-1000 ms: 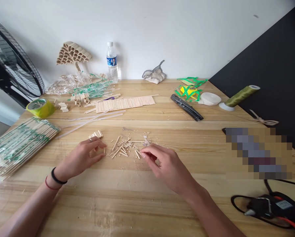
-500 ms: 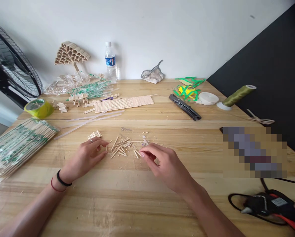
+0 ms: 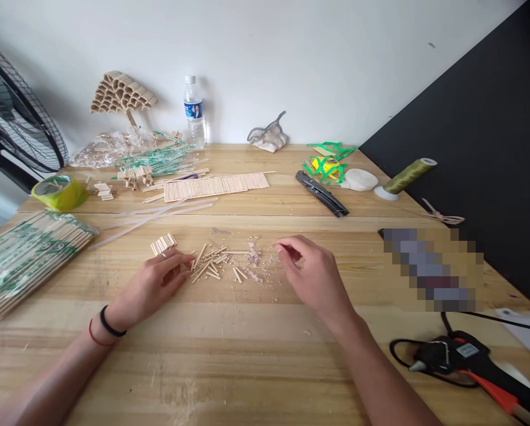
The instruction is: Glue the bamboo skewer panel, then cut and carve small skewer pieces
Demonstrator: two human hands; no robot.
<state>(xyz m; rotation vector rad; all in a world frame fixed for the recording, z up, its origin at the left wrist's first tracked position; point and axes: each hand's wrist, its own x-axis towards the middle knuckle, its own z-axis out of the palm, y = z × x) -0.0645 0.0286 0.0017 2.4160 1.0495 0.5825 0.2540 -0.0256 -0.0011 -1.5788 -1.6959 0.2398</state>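
Both hands are working low over the bench (image 3: 247, 355), apart from each other, with the heap of cut wooden stick pieces (image 3: 208, 264) lying between them. The left hand (image 3: 156, 284) is hovering at the heap's left edge, thumb and forefinger curling close; whether a piece is sitting between them, I cannot tell. The right hand (image 3: 315, 272) is holding its thumb and forefinger tips nearly together, just right of the pale scraps (image 3: 253, 255) — any pinched thing is too small to make out.

Step in hand, as I am judging it: picking through the short pieces and clearing bits aside. A small slatted strip (image 3: 163, 243) is lying just beyond the left fingers; a longer slatted panel (image 3: 215, 186) is lying farther back. The utility knife (image 3: 321, 193) and glue gun (image 3: 451, 355) are lying out of the hands, off to the right.

Any next pick is calling for a light fingertip pinch on a single piece, sparing its neighbours — the sticks are crossing and could be rolling.
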